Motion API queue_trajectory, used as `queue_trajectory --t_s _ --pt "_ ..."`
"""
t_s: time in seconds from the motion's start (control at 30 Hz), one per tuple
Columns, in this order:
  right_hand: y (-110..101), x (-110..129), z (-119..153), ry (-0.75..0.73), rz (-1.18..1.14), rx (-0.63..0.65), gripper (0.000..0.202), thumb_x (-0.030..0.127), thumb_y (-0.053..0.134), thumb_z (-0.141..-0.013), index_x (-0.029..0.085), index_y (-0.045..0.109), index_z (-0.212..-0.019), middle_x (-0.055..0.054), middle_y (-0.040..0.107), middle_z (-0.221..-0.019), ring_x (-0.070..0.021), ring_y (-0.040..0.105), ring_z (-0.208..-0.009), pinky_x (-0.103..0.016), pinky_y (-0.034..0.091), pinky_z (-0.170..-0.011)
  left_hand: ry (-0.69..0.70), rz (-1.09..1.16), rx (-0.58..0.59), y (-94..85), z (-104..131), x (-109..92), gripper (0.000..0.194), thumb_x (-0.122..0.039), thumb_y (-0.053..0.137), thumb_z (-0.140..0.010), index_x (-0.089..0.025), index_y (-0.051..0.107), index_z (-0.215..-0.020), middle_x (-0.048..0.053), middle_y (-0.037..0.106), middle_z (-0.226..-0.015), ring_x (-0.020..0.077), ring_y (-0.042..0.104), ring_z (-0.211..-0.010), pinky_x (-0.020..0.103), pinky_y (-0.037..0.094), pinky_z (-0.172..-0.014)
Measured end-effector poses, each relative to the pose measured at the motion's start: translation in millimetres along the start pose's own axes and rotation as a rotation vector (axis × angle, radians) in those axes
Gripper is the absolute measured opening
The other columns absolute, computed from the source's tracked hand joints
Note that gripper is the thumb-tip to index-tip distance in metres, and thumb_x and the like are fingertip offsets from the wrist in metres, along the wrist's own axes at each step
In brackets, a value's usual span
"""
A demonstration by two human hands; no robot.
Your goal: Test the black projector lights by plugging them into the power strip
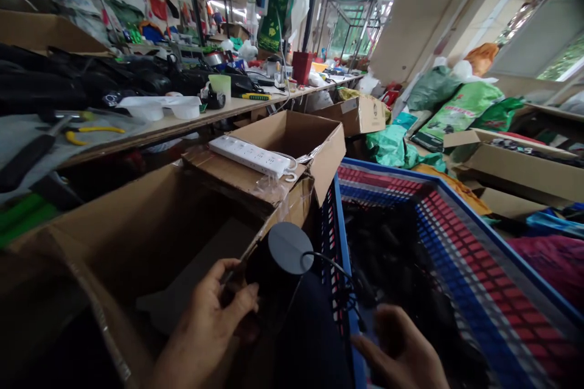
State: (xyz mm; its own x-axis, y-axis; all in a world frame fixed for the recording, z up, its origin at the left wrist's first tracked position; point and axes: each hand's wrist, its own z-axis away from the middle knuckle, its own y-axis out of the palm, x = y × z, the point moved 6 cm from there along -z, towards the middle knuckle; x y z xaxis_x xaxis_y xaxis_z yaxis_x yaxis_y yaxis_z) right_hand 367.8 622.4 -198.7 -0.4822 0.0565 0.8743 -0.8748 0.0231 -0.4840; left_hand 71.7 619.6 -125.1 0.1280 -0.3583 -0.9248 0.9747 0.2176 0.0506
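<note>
My left hand [214,316] grips a dark cylindrical device by its side, thumb and fingers around it. The device's flat grey round end [290,248] faces up and tilts toward me. A thin black cable [331,262] runs out of that end to the right, into a dark bundled stretch by the basket's rim. My right hand [401,346], smeared by motion, has its fingers closed at the far end of this bundle, over the basket's near edge. The lower part of the device is lost in shadow.
A blue, red and white plastic basket [343,237] holding many black items stands to the right. At left is an open cardboard box [123,219]. A white power strip [253,157] rests on another carton's flap. Pliers [93,132] lie on the workbench.
</note>
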Motion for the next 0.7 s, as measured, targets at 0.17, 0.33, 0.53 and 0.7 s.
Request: queue_trajectory --t_s 0.17,0.33,0.53,0.7 --pt "23.7 -14.6 -57.1 -0.219 0.27 0.089 0.024 0.039 0.065 -0.068 0.021 0.066 -0.084 -0.008 0.059 -0.082 -0.0235 0.06 -0.072 -0.036 0.051 -0.064 0.075 0.014 -0.044 -8.7 2.3 -17.9 0.053 -0.045 0.069 -0.062 -0.019 0.043 -0.1 -0.004 0.059 -0.054 0.0147 0.056 -0.04 0.023 0.047 -0.04" --pt "10.8 2.1 -102.3 -0.334 0.326 0.033 0.024 0.041 0.051 -0.079 0.023 0.068 -0.081 -0.01 0.058 -0.084 -0.0241 0.06 -0.07 -0.037 0.05 -0.063 0.166 0.094 -0.278 -61.8 7.4 -52.5 0.058 -0.043 0.073 -0.054 -0.019 0.047 -0.099 -0.002 0.061 -0.054 0.0173 0.057 -0.047 0.025 0.049 -0.04" --pt "20.3 125.2 -175.0 -0.538 0.196 -0.074 0.032 0.046 0.046 -0.082 0.019 0.062 -0.077 -0.007 0.062 -0.074 -0.021 0.058 -0.067 -0.031 0.047 -0.061 0.124 0.232 -0.301 -117.0 -7.3 -61.3 0.058 -0.041 0.081 -0.048 -0.019 0.052 -0.093 -0.001 0.064 -0.06 0.0184 0.059 -0.049 0.026 0.05 -0.041" --pt "90.0 219.7 -244.9 -0.706 0.148 -0.008 0.034 0.042 0.04 -0.084 0.017 0.055 -0.066 -0.003 0.056 -0.055 -0.0145 0.052 -0.052 -0.023 0.039 -0.047 0.114 0.337 -0.304 -129.1 -24.8 -56.4 0.056 -0.037 0.082 -0.048 -0.018 0.05 -0.091 0.001 0.064 -0.058 0.0197 0.059 -0.05 0.029 0.05 -0.043"
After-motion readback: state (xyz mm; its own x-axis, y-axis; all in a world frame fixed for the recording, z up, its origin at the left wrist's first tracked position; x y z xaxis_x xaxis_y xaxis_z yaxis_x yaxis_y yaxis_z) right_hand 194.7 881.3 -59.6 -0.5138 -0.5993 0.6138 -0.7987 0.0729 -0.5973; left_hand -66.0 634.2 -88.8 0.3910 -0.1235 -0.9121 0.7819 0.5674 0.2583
